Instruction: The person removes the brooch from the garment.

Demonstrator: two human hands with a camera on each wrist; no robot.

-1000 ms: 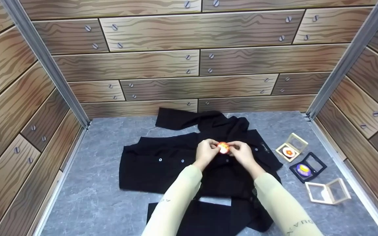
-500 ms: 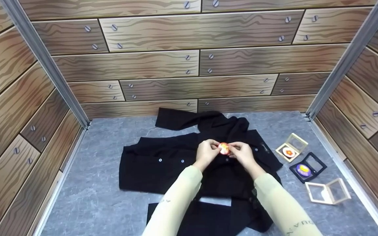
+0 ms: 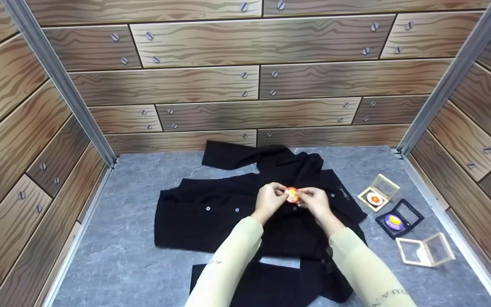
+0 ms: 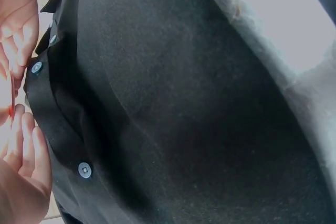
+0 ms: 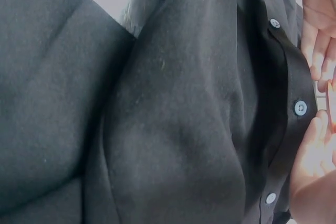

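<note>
Over the black shirt, both hands hold a small round red, orange and white badge between them. My left hand pinches its left edge with thumb and fingers. The right hand pinches the opposite edge. In the left wrist view the badge shows only as a thin red rim at the left border, edge-on. The right wrist view catches a sliver of the same badge at its right border. Beneath the hands the shirt lies sideways, its buttoned front running across.
To the right lie a yellowish open case with a white and red flower badge, a black open case with a purple and yellow badge, and a pale open case. Wood-patterned walls surround the grey table.
Both hands and the badge have shifted very slightly right and down. The grip stays the same, and the shirt and cases have not moved.
</note>
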